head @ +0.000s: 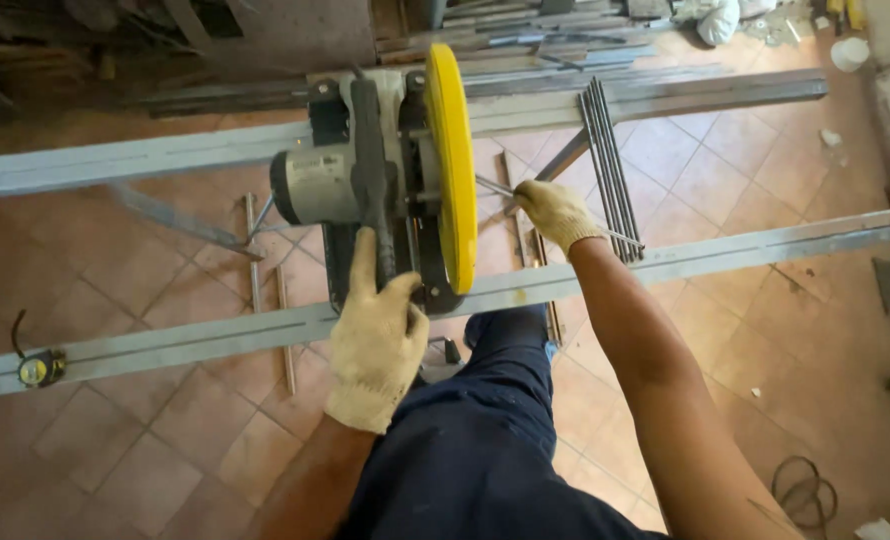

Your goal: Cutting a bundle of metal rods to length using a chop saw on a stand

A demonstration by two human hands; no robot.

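Observation:
A chop saw (365, 180) with a yellow blade guard (452, 160) and a grey motor rests across two long metal rails (725, 255). My left hand (375, 335), in a cream work glove, grips the saw's dark handle (370, 150). My right hand (555, 213), also gloved, holds a thin steel rod (620, 237) that runs under the blade from the right. A bundle of several thin rods (605, 150) lies across the rails just right of my right hand.
A tape measure (37, 368) sits on the near rail at the left. Short rods (285, 330) lie on the terracotta tile floor (145, 460) under the rails. Metal stock is piled at the back (545, 30). A wire coil (803, 490) lies at lower right.

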